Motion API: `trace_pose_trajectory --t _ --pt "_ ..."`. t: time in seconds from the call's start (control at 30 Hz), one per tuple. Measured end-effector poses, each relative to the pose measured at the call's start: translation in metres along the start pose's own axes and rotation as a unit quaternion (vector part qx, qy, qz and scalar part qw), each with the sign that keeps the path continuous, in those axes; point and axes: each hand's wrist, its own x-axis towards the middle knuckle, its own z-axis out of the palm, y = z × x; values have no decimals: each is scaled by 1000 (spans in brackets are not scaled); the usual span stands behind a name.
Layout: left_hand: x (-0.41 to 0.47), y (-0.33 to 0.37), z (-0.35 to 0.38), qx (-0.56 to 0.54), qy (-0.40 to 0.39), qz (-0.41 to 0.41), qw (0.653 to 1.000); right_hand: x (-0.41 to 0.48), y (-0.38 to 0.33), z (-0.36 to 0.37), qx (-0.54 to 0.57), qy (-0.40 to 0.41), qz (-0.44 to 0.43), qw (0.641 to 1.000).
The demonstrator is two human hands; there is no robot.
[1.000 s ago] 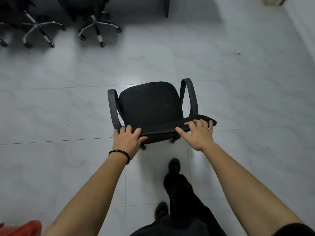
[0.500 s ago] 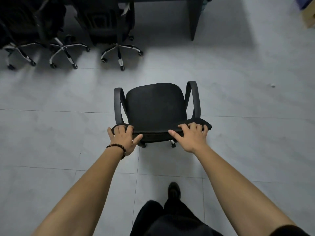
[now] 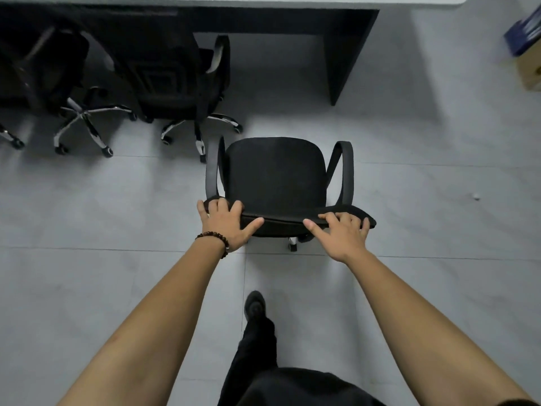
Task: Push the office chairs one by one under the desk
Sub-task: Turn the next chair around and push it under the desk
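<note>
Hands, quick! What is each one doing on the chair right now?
Left hand: closed over the top edge of the black chair backrest, gripping it.
Right hand: fingers curled over the same backrest edge, holding it.

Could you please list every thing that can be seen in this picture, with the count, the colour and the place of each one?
office chair being pushed: 1, black, centre of the floor, facing the gap under the desk
parked office chairs: at least 2, black with chrome bases, upper left, tucked at the desk; a further caster shows at the left edge
desk: 1, pale top with dark panels, along the top edge
box: 1, brown with a blue part, upper right, partly cut off
small speck: 1, white, on the floor at right
floor: grey tiles, throughout
bead bracelet: 1, dark, on the left wrist
left hand: on the top of the chair's backrest, left end
right hand: on the backrest top, right end
leg and shoe: black, bottom centre
</note>
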Motion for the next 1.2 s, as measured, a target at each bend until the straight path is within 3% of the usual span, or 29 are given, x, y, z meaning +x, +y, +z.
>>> trace_pose_trajectory --t 0.37,0.73,1.2 --pt "202 4 -98 7 7 41 999 172 -47 -91 44 4 43 998" --pt "416 82 -192 -10 29 8 999 408 -26 -226 27 13 13 999" --pt "549 105 -255 -16 29 -11 999 557 -43 -304 30 9 -8 999"
